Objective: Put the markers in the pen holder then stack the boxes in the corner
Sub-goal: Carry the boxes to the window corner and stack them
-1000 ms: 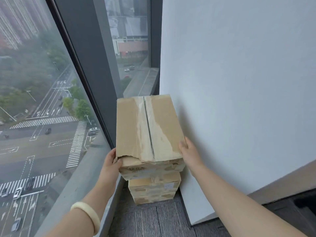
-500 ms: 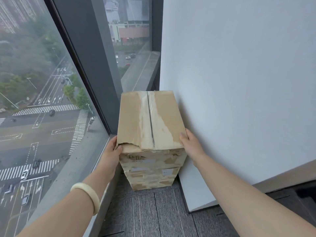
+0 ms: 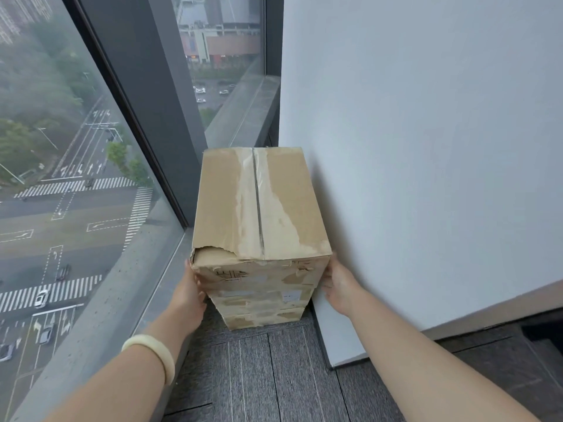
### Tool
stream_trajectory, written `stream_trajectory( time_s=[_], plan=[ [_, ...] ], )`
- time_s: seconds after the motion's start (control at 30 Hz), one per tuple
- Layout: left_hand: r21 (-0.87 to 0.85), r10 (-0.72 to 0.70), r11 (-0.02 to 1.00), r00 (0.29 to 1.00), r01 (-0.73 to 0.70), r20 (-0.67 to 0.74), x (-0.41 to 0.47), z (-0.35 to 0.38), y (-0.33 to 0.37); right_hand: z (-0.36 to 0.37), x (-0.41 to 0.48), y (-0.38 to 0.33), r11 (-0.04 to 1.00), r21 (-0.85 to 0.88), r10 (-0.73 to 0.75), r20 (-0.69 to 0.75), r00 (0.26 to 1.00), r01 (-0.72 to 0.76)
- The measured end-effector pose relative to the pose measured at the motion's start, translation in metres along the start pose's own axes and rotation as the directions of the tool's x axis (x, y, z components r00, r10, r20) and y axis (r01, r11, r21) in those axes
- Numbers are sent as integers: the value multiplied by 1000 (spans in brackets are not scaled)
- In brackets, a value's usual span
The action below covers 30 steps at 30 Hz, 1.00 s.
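Three worn cardboard boxes stand stacked on the floor in the corner between window and wall. The top box (image 3: 259,208) has a taped seam and a torn near-left corner. It rests on the middle box (image 3: 259,298), which sits on the bottom box (image 3: 262,320). My left hand (image 3: 189,289) presses flat against the top box's lower left side, a pale bangle on that wrist. My right hand (image 3: 338,286) presses its lower right side, close to the wall. No markers or pen holder are in view.
A floor-to-ceiling window (image 3: 76,193) with a dark frame post (image 3: 158,117) runs along the left, its grey sill (image 3: 146,287) beside the stack. A white wall panel (image 3: 426,178) stands right of the boxes. Grey carpet tiles (image 3: 274,376) lie in front.
The top box came down and now sits squarely on the two below. My hands slid lower along its sides, and the view tilted down toward the stack.
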<state>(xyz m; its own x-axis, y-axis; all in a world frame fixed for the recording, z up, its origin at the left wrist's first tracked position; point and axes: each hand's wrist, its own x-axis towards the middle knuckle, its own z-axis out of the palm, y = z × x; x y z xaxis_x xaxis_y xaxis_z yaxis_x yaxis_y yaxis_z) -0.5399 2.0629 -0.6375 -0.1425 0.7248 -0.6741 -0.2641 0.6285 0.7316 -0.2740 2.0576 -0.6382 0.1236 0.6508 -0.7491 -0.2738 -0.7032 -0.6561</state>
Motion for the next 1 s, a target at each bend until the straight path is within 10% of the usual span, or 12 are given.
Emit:
stream_trajectory(
  time_s=[1.0],
  plan=[
    [-40, 32, 999, 997, -29, 64, 22, 3, -19, 6, 19, 10, 986, 141, -92, 47, 995, 85]
  ],
)
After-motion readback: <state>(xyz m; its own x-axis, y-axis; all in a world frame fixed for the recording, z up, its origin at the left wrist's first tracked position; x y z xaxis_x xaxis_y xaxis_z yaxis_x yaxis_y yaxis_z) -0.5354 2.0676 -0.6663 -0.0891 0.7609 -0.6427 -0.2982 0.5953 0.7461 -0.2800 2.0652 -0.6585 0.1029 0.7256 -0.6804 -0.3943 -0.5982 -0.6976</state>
